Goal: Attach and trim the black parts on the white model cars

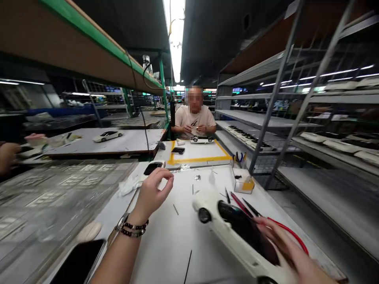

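Note:
My right hand [288, 244] grips a white model car [233, 228] with a dark cabin by its far right side, holding it tilted above the white tabletop. Thumb and index finger of my left hand [155, 189] are bent together in a pinch over the table's left side; whatever may be between them is too small to make out. Just behind that hand are a dark-topped object [151, 168] and a crumpled white tissue [128, 185]. Pliers with red handles [241, 203] and a dark pointed tool [227, 195] lie beyond the car.
A clear box [243, 182] with tools stands at the right edge. Plastic trays [59, 197] and a phone [78, 262] are on my left. Across from me sits a person [194, 118] behind another model car [201, 139]. Metal shelves [284, 98] line the right.

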{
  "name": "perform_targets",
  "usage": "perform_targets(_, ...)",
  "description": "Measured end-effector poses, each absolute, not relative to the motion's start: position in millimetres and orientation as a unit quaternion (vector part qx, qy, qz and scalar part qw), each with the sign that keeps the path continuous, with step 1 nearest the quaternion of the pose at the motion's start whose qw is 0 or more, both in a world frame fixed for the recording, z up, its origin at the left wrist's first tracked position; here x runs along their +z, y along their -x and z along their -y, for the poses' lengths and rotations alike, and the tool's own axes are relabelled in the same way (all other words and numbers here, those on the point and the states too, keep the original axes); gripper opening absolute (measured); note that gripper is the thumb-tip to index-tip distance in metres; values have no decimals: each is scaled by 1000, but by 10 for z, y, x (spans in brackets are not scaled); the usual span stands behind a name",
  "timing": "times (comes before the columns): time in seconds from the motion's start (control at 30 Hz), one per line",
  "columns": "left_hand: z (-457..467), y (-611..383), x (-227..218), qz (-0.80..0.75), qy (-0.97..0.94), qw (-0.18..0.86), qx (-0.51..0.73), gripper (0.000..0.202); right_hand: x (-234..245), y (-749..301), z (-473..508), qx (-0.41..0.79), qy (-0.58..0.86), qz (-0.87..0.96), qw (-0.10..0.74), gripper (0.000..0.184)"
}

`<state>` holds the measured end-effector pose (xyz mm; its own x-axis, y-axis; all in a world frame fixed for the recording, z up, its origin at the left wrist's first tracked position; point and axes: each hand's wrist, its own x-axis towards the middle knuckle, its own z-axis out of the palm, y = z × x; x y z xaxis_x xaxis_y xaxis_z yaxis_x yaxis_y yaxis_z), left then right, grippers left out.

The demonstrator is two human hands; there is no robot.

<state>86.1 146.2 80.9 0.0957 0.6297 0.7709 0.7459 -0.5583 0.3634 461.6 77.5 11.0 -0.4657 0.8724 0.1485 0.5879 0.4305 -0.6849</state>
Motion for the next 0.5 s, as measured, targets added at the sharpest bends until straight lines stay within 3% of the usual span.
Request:
perform_targets(0.07, -1224, -838, 663, 492, 723, 35, -484, 11, 103, -4260, -870, 349, 444, 799, 207, 104)
perform_targets(0.13, -1014, -846, 448, 513, 725, -12, -459, 10, 136, -3929, -1002, 336, 435, 821, 154, 101)
perform_targets(0.27, -703, -911, 7, 563, 748, -79, -343, 35, 164, -3617, -1210, 285, 376, 877, 91, 99)
perform_targets(0.37, -602, -940, -166, 590, 742, -122, -296, 49, 102, -3663, -1233, 250, 364, 893, 83, 100)
perform_targets(0.5, -600, -969, -187, 611, 720, -151, -293, 48, -31, -3764, -1117, 151, 360, 912, 125, 97)
